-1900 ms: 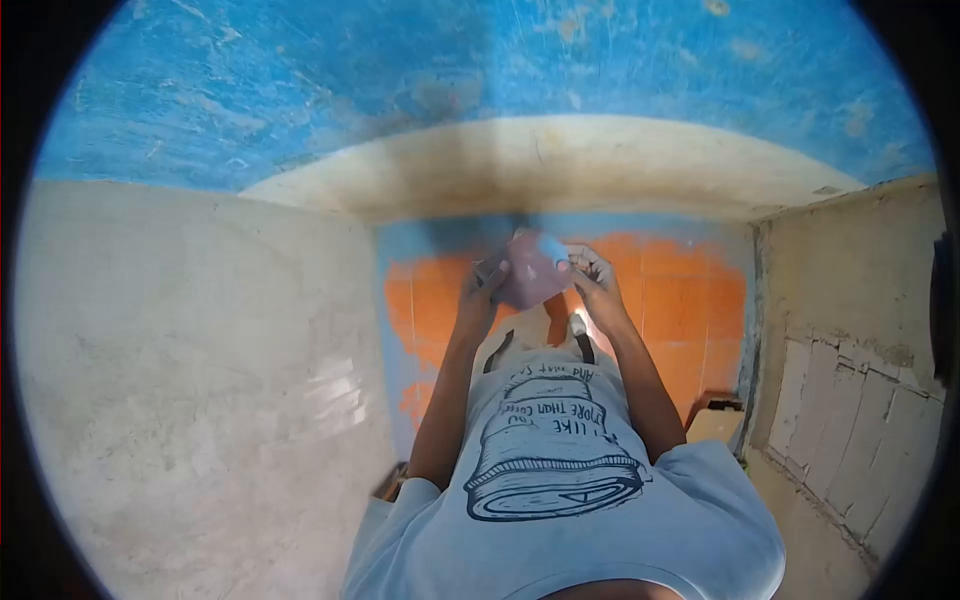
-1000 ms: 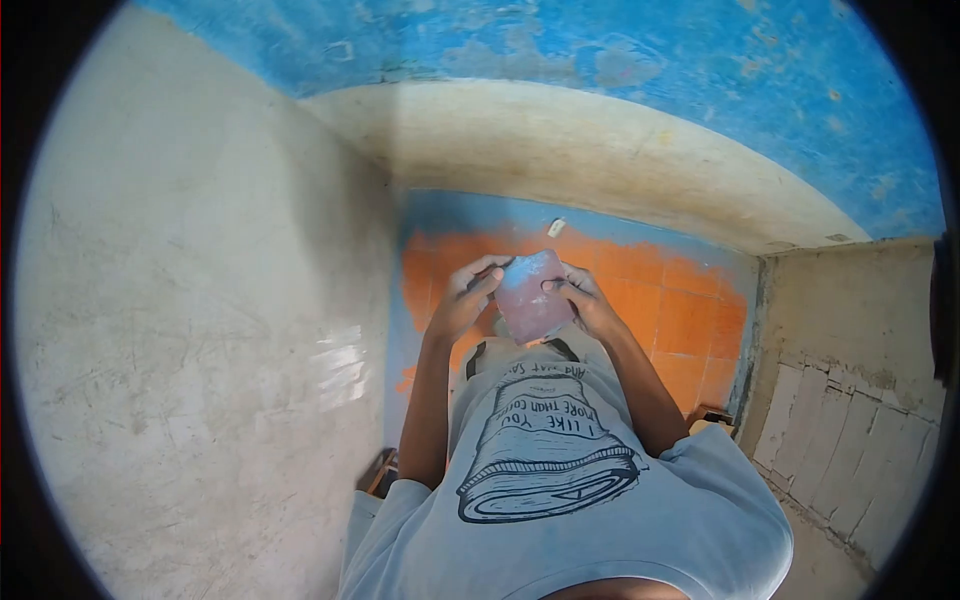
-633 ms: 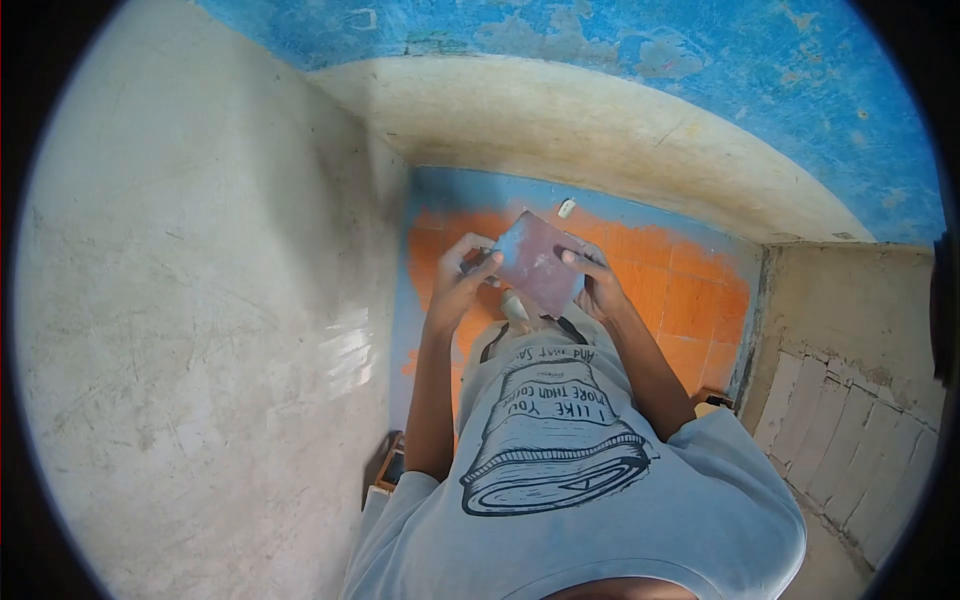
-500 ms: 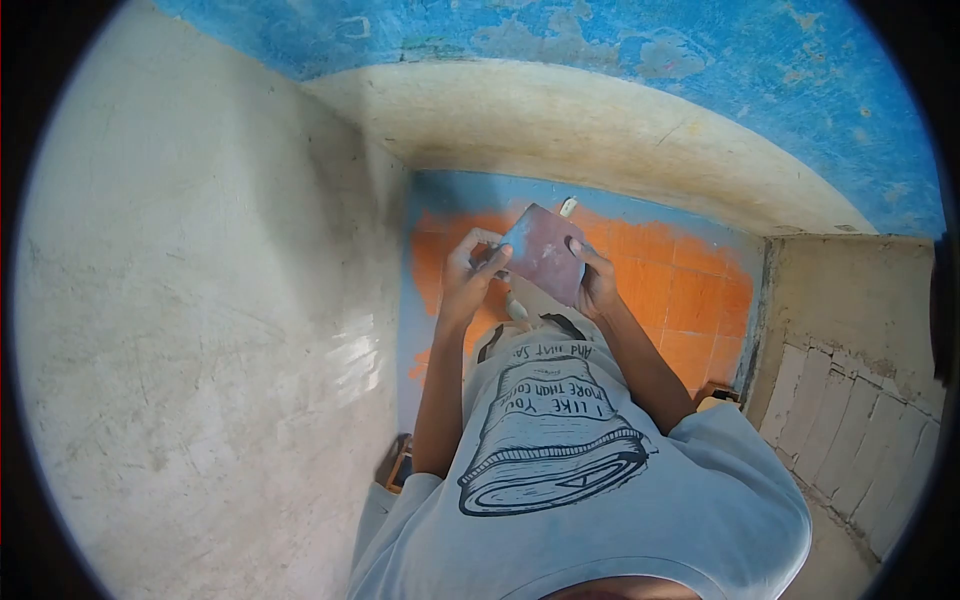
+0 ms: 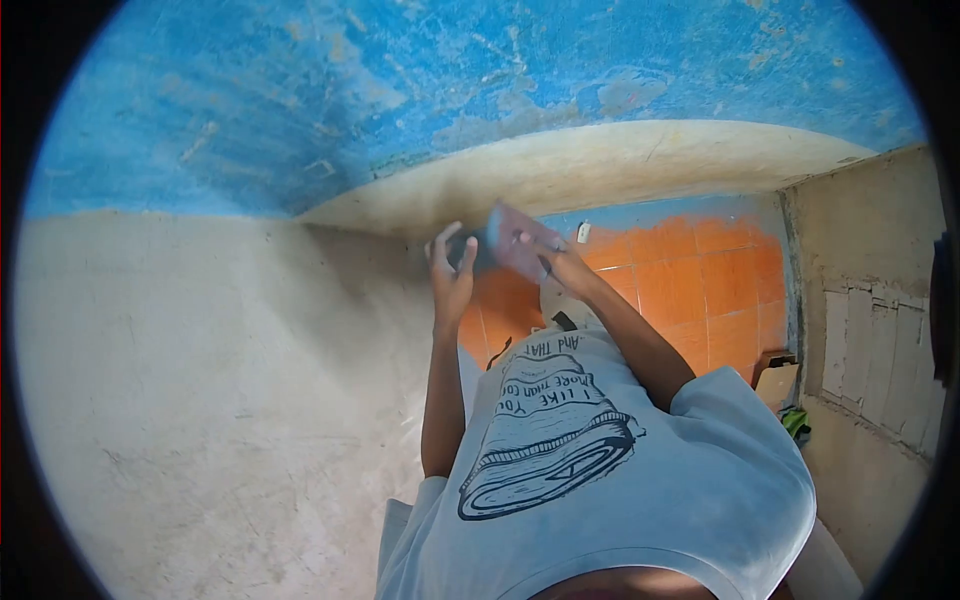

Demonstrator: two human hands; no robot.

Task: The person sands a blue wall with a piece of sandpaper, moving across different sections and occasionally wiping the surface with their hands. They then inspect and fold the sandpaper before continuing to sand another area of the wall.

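Note:
A reddish-brown sheet (image 5: 520,240), blurred by motion, hangs in front of my chest with a bluish patch at its left edge. My right hand (image 5: 553,262) pinches it from the right, the thumb on its face. To the left of the sheet is my left hand (image 5: 453,268), its thumb and fingers spread apart around a gap. A dark blurred area lies between those fingers; whether it is part of the sheet I cannot tell.
A wall, blue (image 5: 400,80) above and pale (image 5: 200,380) below, stands ahead and left, with a cream curved ledge (image 5: 680,155). Below are orange floor tiles (image 5: 730,280) and a small white object (image 5: 583,232). A cardboard piece (image 5: 776,382) and something green (image 5: 796,424) sit at right.
My left hand has come off the sheet's left edge and opened. The sheet has tilted and shifted slightly left with my right hand. The view has turned, showing more blue wall.

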